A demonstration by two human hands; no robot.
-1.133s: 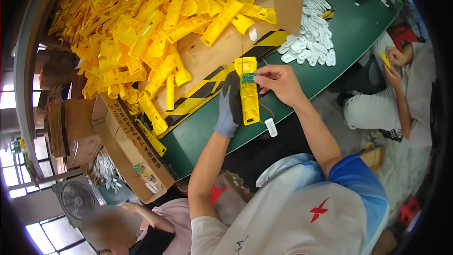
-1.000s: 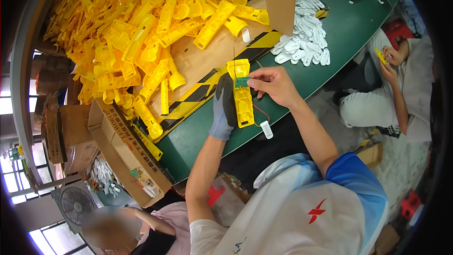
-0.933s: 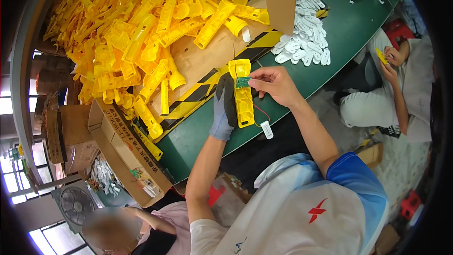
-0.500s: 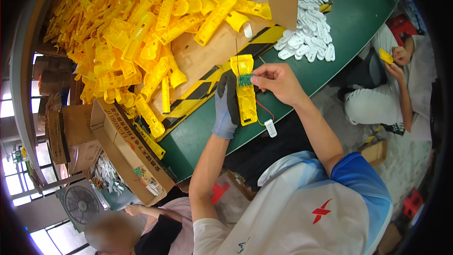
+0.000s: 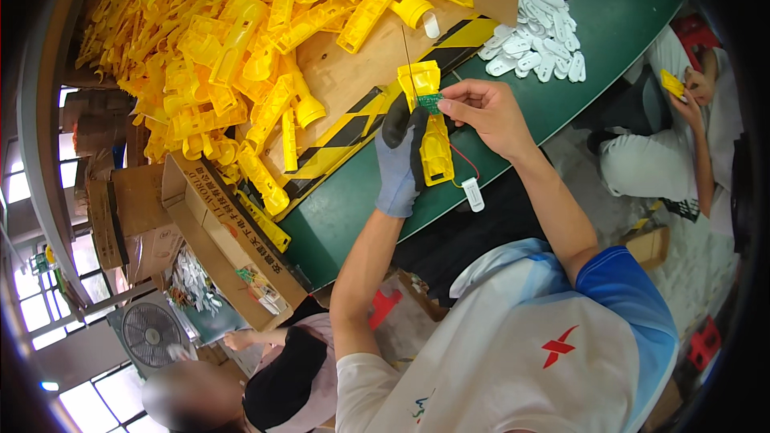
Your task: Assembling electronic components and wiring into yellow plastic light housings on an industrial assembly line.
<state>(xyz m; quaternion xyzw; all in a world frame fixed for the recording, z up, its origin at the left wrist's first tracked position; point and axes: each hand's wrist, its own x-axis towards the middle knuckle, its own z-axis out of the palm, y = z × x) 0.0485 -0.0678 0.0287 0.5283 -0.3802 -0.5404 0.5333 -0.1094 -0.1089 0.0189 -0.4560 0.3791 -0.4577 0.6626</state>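
My left hand (image 5: 401, 156), in a grey glove with dark fingers, grips a long yellow plastic housing (image 5: 437, 152) by its left side. The housing's hollow inner side faces up. Across its middle lies a small green circuit board (image 5: 430, 103), pinched at its right end between the thumb and fingers of my bare right hand (image 5: 485, 116). A thin dark wire sticks up from near the board, past the housing's far end. From below, a red and a yellow wire lead to a small white oblong part (image 5: 473, 195) dangling right of the housing.
Yellow housings are heaped on a wooden board (image 5: 337, 72) edged with black-and-yellow tape. White oblong pieces (image 5: 541, 24) lie piled on the green table (image 5: 337, 232). An open cardboard box (image 5: 224, 232) stands left. Two co-workers sit nearby, lower left and right.
The view has shifted a little. My left hand's fingers have moved up against the board and the housing's left edge; the right hand still pinches the board.
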